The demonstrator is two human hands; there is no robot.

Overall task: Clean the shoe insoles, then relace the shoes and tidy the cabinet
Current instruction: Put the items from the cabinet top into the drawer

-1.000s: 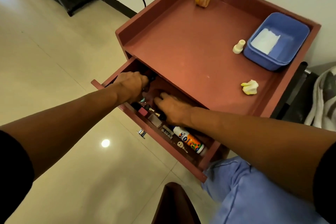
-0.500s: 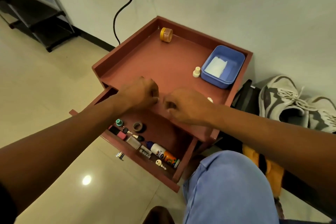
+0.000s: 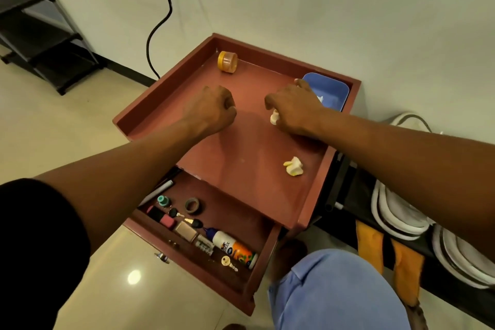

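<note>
The red-brown cabinet [image 3: 160,94] stands against the wall with its drawer [image 3: 263,257] pulled open. My left hand [image 3: 211,108] hovers over the cabinet top as a curled fist, and nothing shows in it. Over the right side, my right hand [image 3: 294,108] is spread with fingers relaxed; a fingertip reaches the rim of the blue tub [image 3: 330,88]. A small white bottle [image 3: 274,117] stands just under its thumb side. White-soled shoes [image 3: 396,211] lie on a low black rack to the right.
On the top lie an orange jar [image 3: 227,61] on its side and a crumpled white-yellow cloth [image 3: 293,166]. The drawer holds a glue bottle [image 3: 235,248], a tape roll [image 3: 192,205], keys, a pink eraser [image 3: 167,221] and a marker. A black shelf [image 3: 40,35] stands far left.
Both hands left the drawer and rose over the cabinet top. The right hand moved to the white bottle and blue tub. My view pulled back and up.
</note>
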